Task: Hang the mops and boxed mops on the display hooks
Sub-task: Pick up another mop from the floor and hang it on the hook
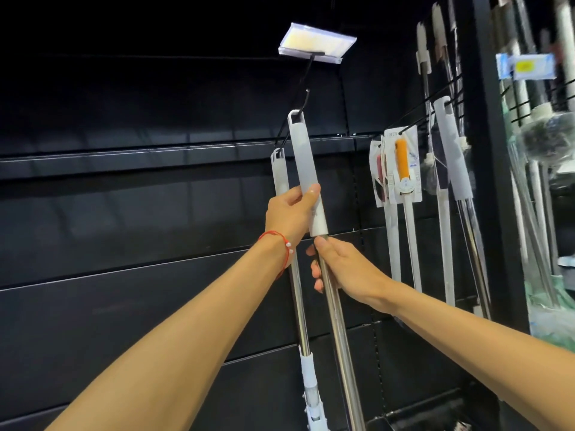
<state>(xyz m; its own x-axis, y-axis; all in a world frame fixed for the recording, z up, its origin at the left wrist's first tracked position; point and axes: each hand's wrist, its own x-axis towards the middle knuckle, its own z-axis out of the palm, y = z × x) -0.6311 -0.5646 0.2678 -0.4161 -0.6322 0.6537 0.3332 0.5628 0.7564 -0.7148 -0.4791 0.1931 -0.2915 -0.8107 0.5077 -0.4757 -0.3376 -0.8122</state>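
1. A hung mop is sitting far back on the display hook, leaving its tip free.
2. The left hand is gripping the raised mop by its white sleeve, steering its loop to that tip.
3. The right hand is clasping the shaft just below, likely bearing weight.

Two hands are seen: one left hand and one right hand. One mop is held. One red bracelet is worn. Two price tags are counted, a near tag and a far tag. Two carded brushes are counted, an orange brush and a red brush. The hung mops behind cannot be counted.
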